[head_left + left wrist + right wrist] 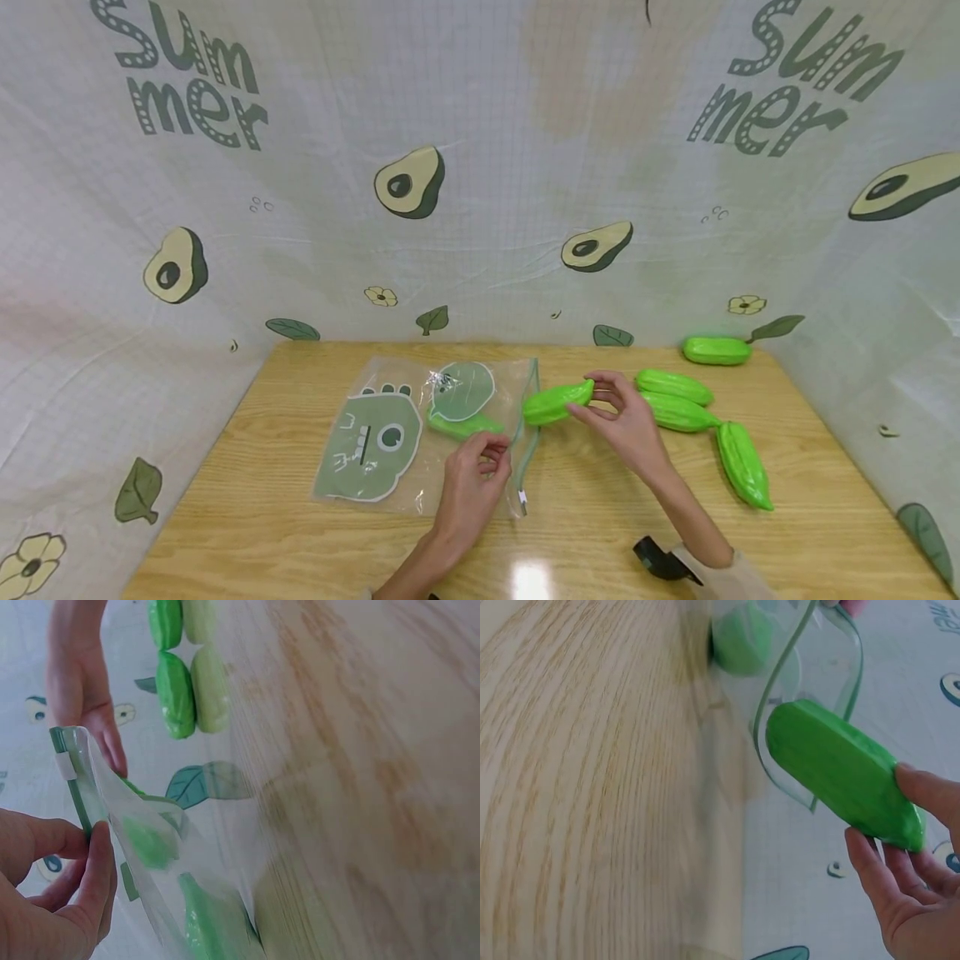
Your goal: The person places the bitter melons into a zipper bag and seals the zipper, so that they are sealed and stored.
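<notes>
The left hand [474, 479] pinches the edge [79, 802] of a clear slider bag [378, 475]; the right hand [626, 423] grips a ridged green fruit [553, 405] by one end, at the gaping mouth [831, 671].

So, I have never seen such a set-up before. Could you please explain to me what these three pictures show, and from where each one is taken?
There is no machine here: a person does the work. The largest picture comes from a camera worn on the head, looking forward and down. The two smaller ones come from cameras worn on the left and right wrists.

On the wooden table lies a clear zip bag, with one green piece visible inside. The bare left hand pinches the bag's edge at its opening. The bare right hand holds another green piece, its far end at the bag's open mouth. Four more green pieces lie on the right.
</notes>
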Tool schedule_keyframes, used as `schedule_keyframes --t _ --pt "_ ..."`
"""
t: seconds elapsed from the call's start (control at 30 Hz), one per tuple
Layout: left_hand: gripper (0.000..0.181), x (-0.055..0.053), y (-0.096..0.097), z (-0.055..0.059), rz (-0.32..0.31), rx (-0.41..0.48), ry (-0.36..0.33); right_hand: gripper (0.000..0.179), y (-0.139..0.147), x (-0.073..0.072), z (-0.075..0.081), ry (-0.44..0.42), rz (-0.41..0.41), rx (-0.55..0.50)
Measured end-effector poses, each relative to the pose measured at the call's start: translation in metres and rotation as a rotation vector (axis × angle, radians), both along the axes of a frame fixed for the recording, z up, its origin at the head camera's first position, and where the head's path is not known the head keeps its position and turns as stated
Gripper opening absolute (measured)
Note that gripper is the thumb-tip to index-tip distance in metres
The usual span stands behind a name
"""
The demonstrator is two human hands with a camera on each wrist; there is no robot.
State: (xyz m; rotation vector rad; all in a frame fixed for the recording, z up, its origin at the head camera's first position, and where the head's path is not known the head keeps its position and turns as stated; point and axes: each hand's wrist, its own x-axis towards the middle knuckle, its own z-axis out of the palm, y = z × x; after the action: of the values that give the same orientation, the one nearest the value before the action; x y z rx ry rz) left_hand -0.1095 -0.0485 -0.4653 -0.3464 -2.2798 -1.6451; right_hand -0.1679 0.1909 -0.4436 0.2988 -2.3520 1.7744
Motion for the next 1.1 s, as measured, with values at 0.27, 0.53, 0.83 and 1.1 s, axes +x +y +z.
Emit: schedule_keyframes --t 0.27,0.53,0.83,1.1 --pt "0.016 0.0 0.0 0.0 0.015 -0.014 0.018 0.053 -0.009 -0.007 -0.006 -0.041 -0.007 -0.045" --pt "0.016 0.0 0.0 0.001 0.016 -0.006 0.024 0.053 -0.018 -0.01 -0.01 -0.074 -0.008 -0.07" --pt "0.016 0.001 -0.001 0.001 0.004 -0.008 0.027 0.055 -0.026 -0.014 -0.016 -0.092 -0.006 -0.034" --pt "0.014 0.001 -0.001 0.001 -0.004 -0.021 0.02 0.056 -0.031 -0.015 -0.02 -0.149 0.001 -0.045"
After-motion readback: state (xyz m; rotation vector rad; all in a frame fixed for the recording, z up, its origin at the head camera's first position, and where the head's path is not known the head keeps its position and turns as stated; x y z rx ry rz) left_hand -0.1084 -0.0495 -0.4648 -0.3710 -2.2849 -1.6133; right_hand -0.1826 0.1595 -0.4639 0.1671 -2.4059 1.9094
